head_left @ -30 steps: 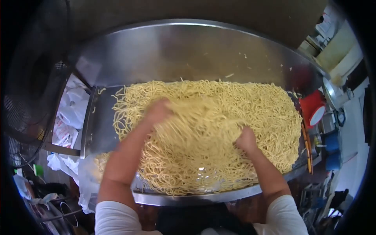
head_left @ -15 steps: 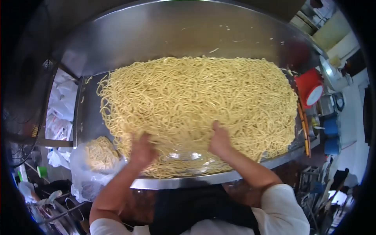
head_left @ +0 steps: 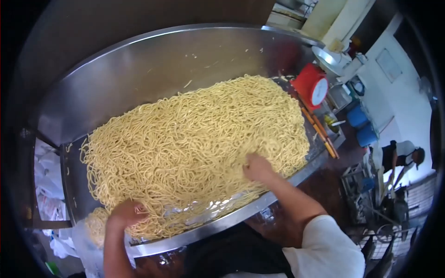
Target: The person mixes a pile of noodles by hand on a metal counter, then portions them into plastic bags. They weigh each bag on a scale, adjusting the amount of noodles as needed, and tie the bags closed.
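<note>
- Left hand point(head_left: 127, 213) rests at the near-left corner of the noodles point(head_left: 185, 139), knuckles up and fingers curled down among the strands. The fingertips are buried, so it cannot be told whether it grips a bunch or only presses on it.
- Right hand point(head_left: 258, 167) lies on the near edge of the heap, right of the middle, with its fingers pushed into the strands. They are hidden there, so how far it is closed cannot be told.
- Both forearms reach in from the bottom of the view, and the right one comes out of a white sleeve point(head_left: 327, 250).
- The noodles are yellow and lie in 1 broad heap over most of the steel table point(head_left: 153, 65), up against its raised back wall.
- Between the 2 hands the heap thins out, and bare metal shows through near the front rim.
- A clear plastic bag point(head_left: 79, 241) hangs just beside the left hand at the table's front-left corner, with a smaller clump of noodles inside.
- A red scale point(head_left: 311, 85) with a white dial stands at the right end of the table, just beyond the heap.
- Long sticks point(head_left: 320, 132) lie along the right edge below the scale.
- 2 blue buckets point(head_left: 358, 116) stand past the table's right end.
- Another person point(head_left: 403, 155) is bent over at the far right, well apart.
</note>
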{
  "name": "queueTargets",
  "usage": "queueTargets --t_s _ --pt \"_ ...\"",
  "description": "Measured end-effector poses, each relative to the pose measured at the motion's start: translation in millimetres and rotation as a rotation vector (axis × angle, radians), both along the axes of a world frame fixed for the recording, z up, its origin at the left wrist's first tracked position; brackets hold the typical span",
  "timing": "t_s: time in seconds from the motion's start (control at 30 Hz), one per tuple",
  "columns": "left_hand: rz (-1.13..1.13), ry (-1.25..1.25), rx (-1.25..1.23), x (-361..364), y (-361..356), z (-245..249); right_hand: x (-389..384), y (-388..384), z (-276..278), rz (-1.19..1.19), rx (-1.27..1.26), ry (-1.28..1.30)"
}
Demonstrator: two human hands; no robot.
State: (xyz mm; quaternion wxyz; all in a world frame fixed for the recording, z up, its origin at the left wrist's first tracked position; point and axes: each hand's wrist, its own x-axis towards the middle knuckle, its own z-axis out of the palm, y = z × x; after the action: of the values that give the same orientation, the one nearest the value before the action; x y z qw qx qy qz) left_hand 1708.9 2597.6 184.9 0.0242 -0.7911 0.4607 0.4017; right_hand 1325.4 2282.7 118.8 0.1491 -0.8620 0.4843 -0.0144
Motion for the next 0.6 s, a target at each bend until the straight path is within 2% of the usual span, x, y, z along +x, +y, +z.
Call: queueTargets --t_s 0.07,0.1,0.17,0.2,0.27,0.3,0.33,0.37,0.4,0.43,0.5,0.53,0.57,0.6 --pt "0.135 -0.113 -0.307 -21 -29 28 15 17 11 0.209 0.170 -0.041" --pt "0.182 -0.134 -0.470 -28 -49 46 18 20 24 0.203 0.168 -0.049" --pt "0.106 -0.234 -0.701 -33 -84 57 23 9 59 0.416 0.412 0.009" --pt "0.100 -0.243 -0.704 -37 -104 64 18 -9 70 0.416 0.408 -0.001" --pt "0.067 -0.242 -0.854 -47 -147 78 0 -64 92 0.312 0.601 -0.149" --pt "0.070 -0.258 -0.860 -52 -171 80 -14 -95 103 0.281 0.493 -0.185" --pt "0.152 -0.165 -0.899 -57 -200 76 -30 -130 110 0.251 0.385 -0.221" --pt "0.232 -0.071 -0.934 -64 -230 70 -47 -167 112 0.147 0.479 -0.349" --pt "0.237 -0.090 -0.941 -71 -262 63 -62 -205 113 0.042 0.573 -0.476" --pt "0.204 -0.137 -0.927 -78 -296 53 -77 -240 110 0.051 0.577 -0.491" --pt "0.178 -0.191 -0.815 -100 -365 21 -103 -294 98 -0.132 0.055 -0.144" --pt "0.185 -0.197 -0.716 -119 -396 6 -108 -296 69 -0.105 0.136 -0.103" --pt "0.344 0.053 -0.448 -153 -424 6 -111 -284 33 -0.077 0.216 -0.061" --pt "0.257 -0.106 -0.391 -186 -456 -46 -117 -264 9 0.064 0.127 -0.055"
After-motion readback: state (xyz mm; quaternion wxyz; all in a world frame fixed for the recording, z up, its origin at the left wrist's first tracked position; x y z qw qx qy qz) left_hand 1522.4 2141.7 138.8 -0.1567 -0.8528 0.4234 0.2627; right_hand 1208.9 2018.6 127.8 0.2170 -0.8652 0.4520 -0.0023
